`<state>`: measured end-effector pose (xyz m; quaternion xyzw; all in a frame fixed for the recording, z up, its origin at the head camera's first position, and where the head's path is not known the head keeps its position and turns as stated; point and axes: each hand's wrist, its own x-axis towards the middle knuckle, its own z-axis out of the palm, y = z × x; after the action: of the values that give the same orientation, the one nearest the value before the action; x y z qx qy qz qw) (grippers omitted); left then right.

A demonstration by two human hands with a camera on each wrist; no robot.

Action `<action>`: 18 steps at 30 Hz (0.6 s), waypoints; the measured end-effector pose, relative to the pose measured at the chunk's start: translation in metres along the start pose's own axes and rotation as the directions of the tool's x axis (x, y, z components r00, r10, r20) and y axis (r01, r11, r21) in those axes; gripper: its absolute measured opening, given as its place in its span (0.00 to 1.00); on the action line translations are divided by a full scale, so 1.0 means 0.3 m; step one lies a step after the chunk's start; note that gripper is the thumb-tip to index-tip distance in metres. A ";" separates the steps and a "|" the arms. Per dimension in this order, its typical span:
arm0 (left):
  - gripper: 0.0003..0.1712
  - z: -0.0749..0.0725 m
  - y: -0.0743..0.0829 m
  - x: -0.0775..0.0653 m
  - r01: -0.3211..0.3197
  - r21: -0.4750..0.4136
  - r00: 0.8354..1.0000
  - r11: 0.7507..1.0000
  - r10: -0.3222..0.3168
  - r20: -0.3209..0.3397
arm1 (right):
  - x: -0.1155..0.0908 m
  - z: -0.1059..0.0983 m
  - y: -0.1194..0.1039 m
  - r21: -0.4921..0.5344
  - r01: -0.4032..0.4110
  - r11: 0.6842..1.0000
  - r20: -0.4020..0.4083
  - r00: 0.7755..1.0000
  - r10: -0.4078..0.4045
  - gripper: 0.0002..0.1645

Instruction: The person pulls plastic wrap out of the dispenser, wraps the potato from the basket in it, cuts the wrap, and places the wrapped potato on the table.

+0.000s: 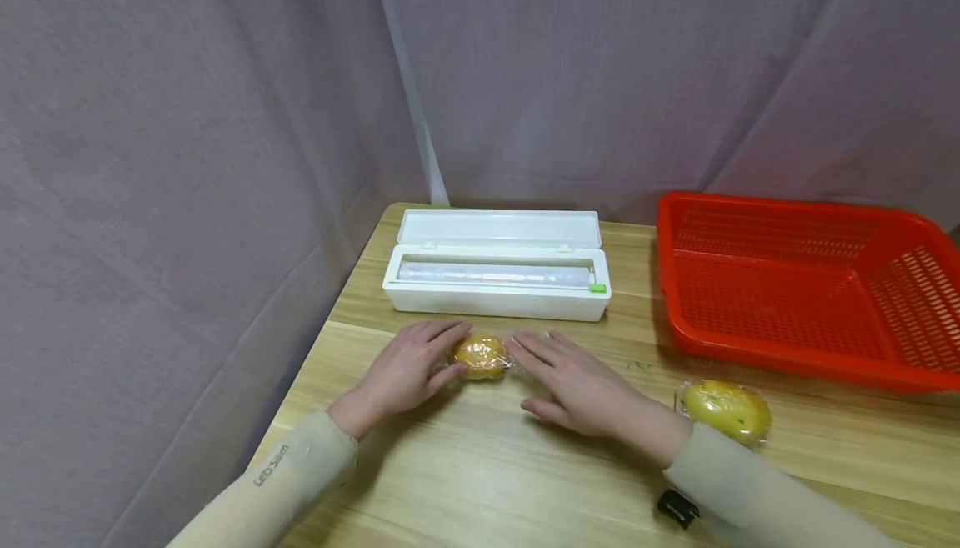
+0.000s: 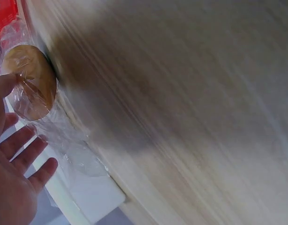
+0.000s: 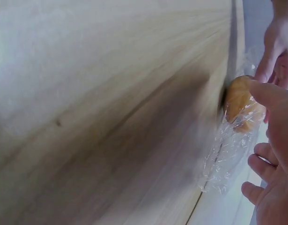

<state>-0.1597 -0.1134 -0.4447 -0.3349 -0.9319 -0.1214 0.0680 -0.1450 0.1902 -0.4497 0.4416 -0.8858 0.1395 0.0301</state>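
A small orange-yellow mango-like fruit (image 1: 481, 356) in clear cling film (image 2: 76, 145) lies on the wooden table, in front of a white cling film dispenser (image 1: 498, 304). My left hand (image 1: 408, 364) is at its left end, with thumb and index finger beside it. In the left wrist view the thumb tip touches the fruit and the other fingers are spread, loosely bent. My right hand (image 1: 577, 381) lies to the right, its fingers extended over the gathered film (image 3: 223, 161). The far side of the fruit is hidden.
The dispenser's lid (image 1: 498, 228) stands up, showing the film roll (image 1: 495, 274) inside. A red plastic basket (image 1: 810, 363) stands at the right. Below its rim lies another wrapped, yellow-green fruit (image 1: 726, 411), close to my right forearm. A small black object (image 1: 678, 508) sits near the sleeve.
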 end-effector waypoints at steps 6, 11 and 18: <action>0.35 -0.004 0.010 0.013 -0.049 0.012 0.999 0.999 0.049 -0.005 | -0.026 0.011 -0.003 -0.006 0.010 1.000 -0.016 1.000 -0.010 0.48; 0.32 -0.002 0.021 0.023 -0.067 0.007 0.998 0.998 0.067 0.005 | -0.035 0.027 0.002 -0.010 0.014 1.000 -0.021 1.000 -0.014 0.47; 0.33 0.002 0.045 0.037 -0.021 -0.041 1.000 0.999 0.021 0.002 | -0.047 0.034 0.010 0.028 -0.030 0.999 -0.025 0.999 0.031 0.48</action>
<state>-0.1596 -0.0962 -0.4406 -0.3460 -0.9258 -0.1393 0.0612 -0.1382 0.1999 -0.4624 0.4264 -0.8900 0.1579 0.0333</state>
